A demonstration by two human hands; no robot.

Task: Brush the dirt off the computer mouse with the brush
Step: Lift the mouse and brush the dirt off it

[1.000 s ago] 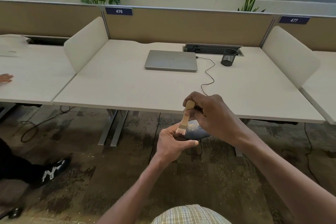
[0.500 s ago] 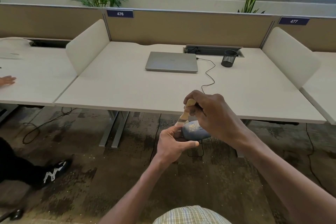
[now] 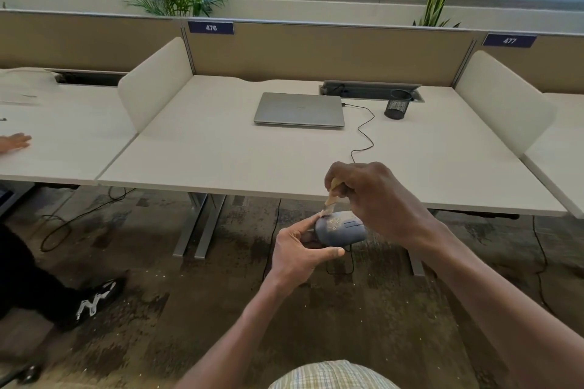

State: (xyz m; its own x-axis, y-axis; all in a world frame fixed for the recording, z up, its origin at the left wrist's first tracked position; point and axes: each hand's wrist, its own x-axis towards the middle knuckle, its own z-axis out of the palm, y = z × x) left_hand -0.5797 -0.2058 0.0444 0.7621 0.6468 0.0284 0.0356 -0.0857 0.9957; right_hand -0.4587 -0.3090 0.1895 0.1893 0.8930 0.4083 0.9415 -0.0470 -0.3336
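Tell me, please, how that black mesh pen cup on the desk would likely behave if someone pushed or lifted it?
The pen cup looks like open wire mesh, so it is probably light for its size and would slide easily on the smooth desk. It stands upright and nothing shows above its rim, so a push near the top might tip it, and on its side it could roll.

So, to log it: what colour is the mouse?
Blue-grey mouse, pale dirt specks on top; head view.

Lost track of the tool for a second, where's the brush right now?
In the head view, lower centre: the right hand grips the brush, its bristles on the left end of the mouse held by the left hand, in front of the desk edge.
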